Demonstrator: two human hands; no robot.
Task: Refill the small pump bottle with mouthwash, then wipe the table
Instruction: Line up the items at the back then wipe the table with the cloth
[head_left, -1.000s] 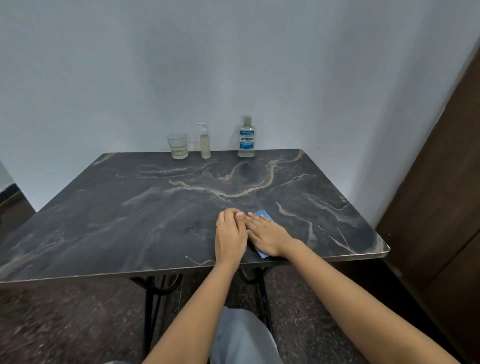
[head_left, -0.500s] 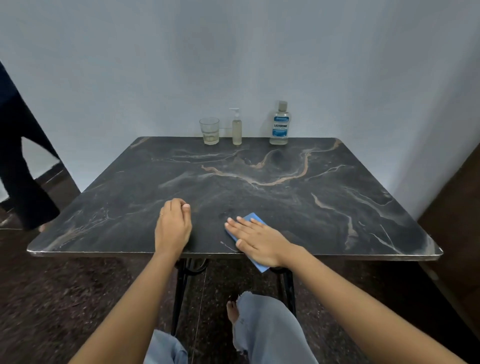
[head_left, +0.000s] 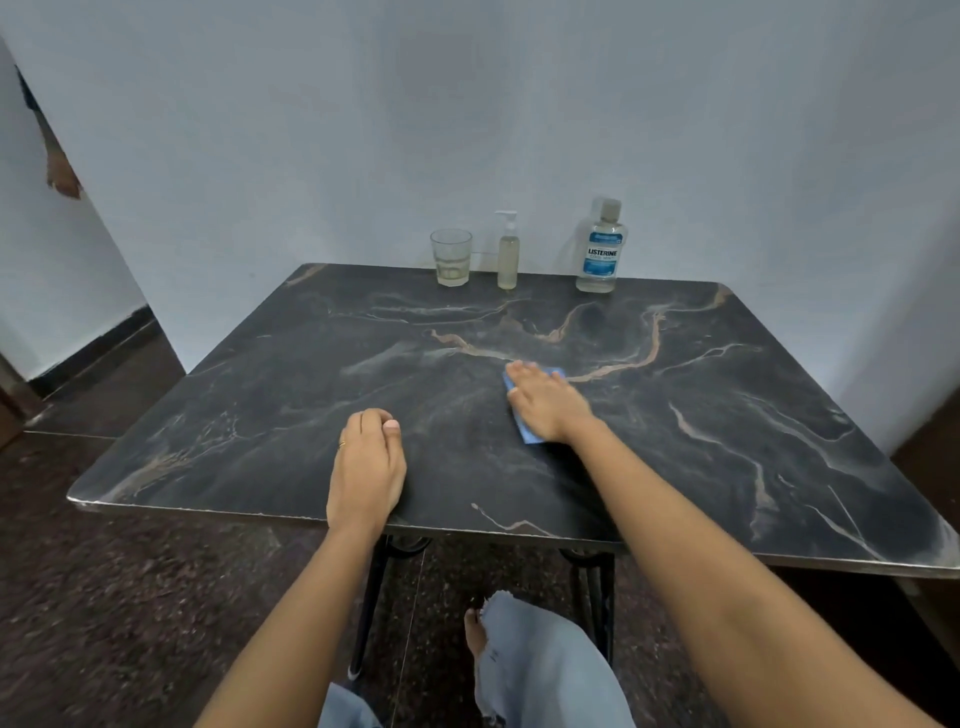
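Right hand (head_left: 545, 402) lies flat, pressing the blue cloth (head_left: 530, 435) mid-tabletop (head_left: 727, 415), well short of the small pump bottle (head_left: 507, 249); left hand (head_left: 366, 467) rests loosely curled, holding nothing. Best keep the palm flat; overlap strokes; steer clear of that bottle.

Blue cloth (head_left: 530, 434) mostly hidden under right hand (head_left: 545, 405) (corners show).

Bare forearms; ring on left hand (head_left: 366, 467) (gold, seemingly); frayed pale-blue jeans (head_left: 540, 670).
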